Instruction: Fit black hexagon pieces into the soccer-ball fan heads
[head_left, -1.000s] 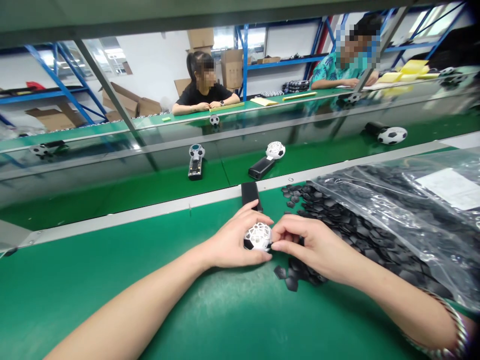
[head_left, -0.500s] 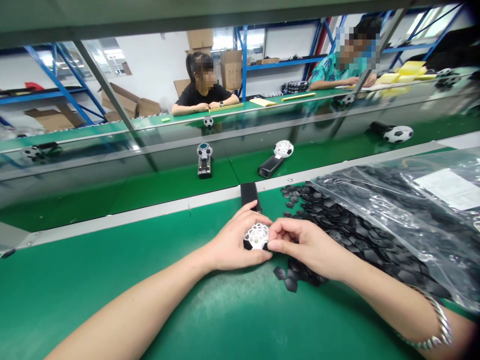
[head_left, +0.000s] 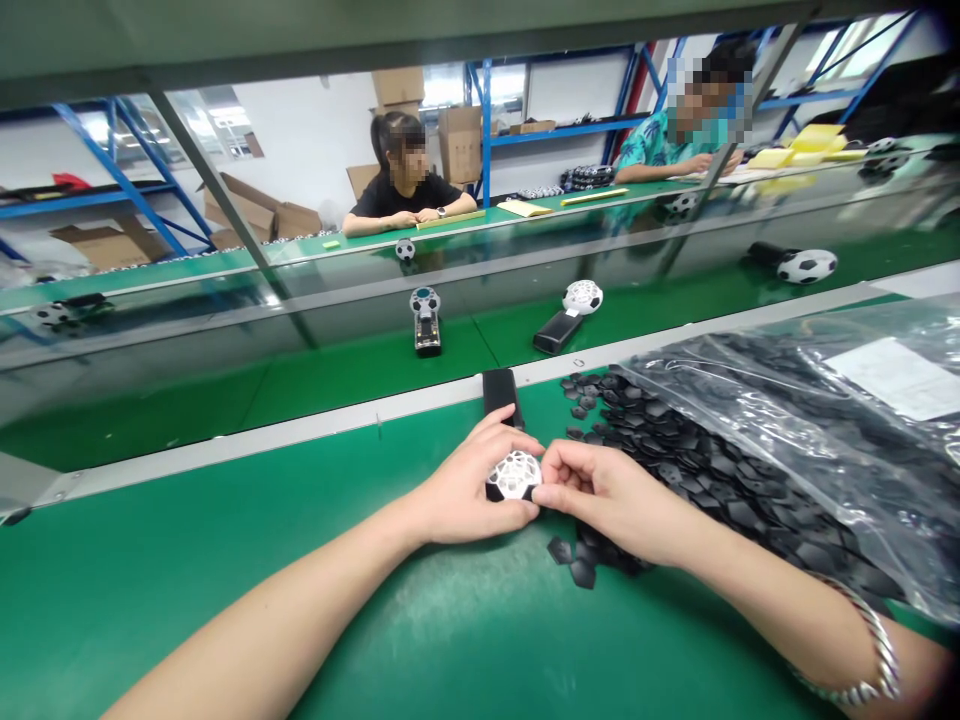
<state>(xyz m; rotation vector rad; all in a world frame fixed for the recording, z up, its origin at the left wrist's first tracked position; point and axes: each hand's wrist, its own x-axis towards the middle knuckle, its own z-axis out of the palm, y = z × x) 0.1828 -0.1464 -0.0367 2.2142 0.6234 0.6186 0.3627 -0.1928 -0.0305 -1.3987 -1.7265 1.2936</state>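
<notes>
My left hand (head_left: 469,490) cups a white lattice ball (head_left: 514,474) with black patches, thumb and fingers spread around it, near the middle of the green bench (head_left: 187,560). My right hand (head_left: 592,495) meets the ball's right side, thumb and forefinger drawn close together; whether they pinch a piece, I cannot tell. Just beyond my left fingers, a black handle (head_left: 501,398) reaches the metal rail (head_left: 405,408) along the bench's far edge.

Smooth green surface stretches from my left forearm to the far left corner, and more lies between my forearms toward the near edge. On the right, room is tighter: a heap of black pentagon pieces (head_left: 697,470) lies beside and behind my right hand, with a few loose ones on its near side.

A see-through plastic bag (head_left: 795,365) with a white label covers the bench's far right, black pieces visible inside and heaped along its left side. Past the rail, a green belt (head_left: 337,395) carries several handled balls. In the left background stands an open cardboard box (head_left: 105,245), its contents hidden.
</notes>
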